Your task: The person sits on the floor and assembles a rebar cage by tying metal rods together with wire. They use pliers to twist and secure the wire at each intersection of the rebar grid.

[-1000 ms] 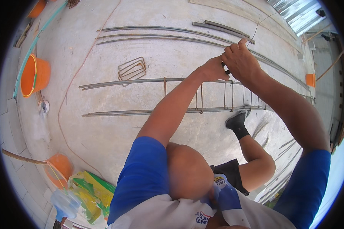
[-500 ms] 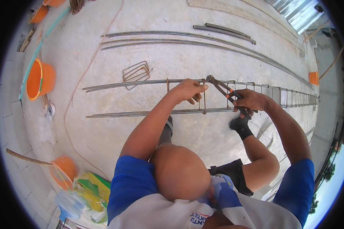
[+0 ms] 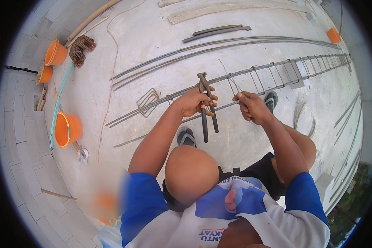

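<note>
Since half a second ago your pincers (image 3: 206, 105) passed from right hand (image 3: 252, 108) to left hand (image 3: 194, 102) | head view: left grip closed on pincers over rebar cage (image 3: 273, 74); right pinches tie wire (image 3: 231, 80) | risk, judged: wire end may spring and jab fingers.

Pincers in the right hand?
No, the left hand grips the pincers; the right hand pinches thin wire.

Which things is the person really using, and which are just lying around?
Using:
left hand holding pincers
right hand pinching thin wire
rebar cage

Lying around:
orange bucket
loose rebar rods
spare stirrup
</note>
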Demonstrator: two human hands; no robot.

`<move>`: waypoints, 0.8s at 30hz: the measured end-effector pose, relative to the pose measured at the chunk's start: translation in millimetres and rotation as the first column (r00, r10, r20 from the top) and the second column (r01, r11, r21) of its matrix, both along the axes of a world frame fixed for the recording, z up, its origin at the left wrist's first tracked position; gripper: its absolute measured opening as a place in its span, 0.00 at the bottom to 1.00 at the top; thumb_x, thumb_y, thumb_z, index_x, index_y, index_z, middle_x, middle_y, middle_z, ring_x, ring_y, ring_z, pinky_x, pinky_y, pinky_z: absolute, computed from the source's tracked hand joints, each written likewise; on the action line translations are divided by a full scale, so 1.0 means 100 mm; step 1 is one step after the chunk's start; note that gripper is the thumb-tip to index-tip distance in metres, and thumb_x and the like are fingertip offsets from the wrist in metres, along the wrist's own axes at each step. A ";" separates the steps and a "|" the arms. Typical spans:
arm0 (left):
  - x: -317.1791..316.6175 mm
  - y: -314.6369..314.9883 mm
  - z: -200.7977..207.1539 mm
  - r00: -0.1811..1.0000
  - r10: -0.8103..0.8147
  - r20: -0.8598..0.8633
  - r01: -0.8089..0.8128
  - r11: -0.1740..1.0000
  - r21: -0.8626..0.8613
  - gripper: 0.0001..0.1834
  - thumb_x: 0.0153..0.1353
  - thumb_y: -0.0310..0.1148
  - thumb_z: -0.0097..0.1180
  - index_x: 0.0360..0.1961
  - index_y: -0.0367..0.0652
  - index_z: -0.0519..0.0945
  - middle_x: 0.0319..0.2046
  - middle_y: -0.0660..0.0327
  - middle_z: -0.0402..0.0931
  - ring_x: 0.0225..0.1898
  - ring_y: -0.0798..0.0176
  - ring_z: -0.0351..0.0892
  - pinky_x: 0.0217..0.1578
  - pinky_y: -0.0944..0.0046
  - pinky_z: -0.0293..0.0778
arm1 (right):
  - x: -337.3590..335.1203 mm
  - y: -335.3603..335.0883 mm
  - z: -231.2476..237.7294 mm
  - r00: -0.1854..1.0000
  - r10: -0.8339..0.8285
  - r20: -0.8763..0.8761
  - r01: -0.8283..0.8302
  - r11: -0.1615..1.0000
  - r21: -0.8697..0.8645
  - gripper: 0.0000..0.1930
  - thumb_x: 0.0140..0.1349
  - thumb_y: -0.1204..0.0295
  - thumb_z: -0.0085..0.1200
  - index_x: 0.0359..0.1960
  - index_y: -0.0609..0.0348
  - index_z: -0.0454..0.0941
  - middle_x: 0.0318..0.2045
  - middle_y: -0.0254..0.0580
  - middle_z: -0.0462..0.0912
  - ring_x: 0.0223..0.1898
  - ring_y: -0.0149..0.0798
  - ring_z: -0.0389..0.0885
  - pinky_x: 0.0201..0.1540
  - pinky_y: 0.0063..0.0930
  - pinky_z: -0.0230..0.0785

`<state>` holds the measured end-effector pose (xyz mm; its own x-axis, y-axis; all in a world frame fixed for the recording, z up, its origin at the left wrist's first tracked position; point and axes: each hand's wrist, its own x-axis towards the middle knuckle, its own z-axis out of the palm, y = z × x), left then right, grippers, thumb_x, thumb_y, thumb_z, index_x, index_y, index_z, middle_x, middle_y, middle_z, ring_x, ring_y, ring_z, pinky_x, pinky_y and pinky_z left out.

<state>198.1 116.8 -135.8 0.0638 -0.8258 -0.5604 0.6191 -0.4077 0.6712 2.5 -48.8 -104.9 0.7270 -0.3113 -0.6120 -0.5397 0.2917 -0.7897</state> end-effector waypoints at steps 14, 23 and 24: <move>-0.58 -1.74 -0.70 0.559 -0.302 0.772 0.067 0.945 0.322 0.27 0.63 0.49 0.45 0.28 0.29 0.75 0.23 0.49 0.77 0.25 0.53 0.79 0.27 0.54 0.78 | -0.92 -0.82 0.51 0.971 0.215 0.100 -0.068 0.656 -0.752 0.17 0.71 0.67 0.39 0.53 0.64 0.73 0.46 0.59 0.79 0.48 0.56 0.77 0.52 0.42 0.67; -0.34 -1.97 0.14 0.781 0.427 0.455 -0.416 0.900 -0.131 0.36 0.67 0.55 0.41 0.69 0.44 0.54 0.63 0.48 0.61 0.65 0.47 0.59 0.60 0.43 0.61 | -1.06 -0.93 0.82 0.951 0.218 -0.220 -0.308 0.583 -0.752 0.17 0.68 0.70 0.41 0.55 0.60 0.74 0.39 0.57 0.82 0.41 0.55 0.81 0.46 0.45 0.70; -0.44 -1.93 0.45 0.704 0.379 0.601 -0.233 0.922 -0.309 0.33 0.68 0.55 0.38 0.67 0.44 0.59 0.64 0.49 0.59 0.65 0.51 0.60 0.60 0.44 0.61 | -1.08 -0.93 0.74 0.950 0.243 -0.197 -0.303 0.553 -0.776 0.17 0.68 0.70 0.41 0.54 0.59 0.75 0.38 0.57 0.82 0.41 0.55 0.81 0.46 0.45 0.70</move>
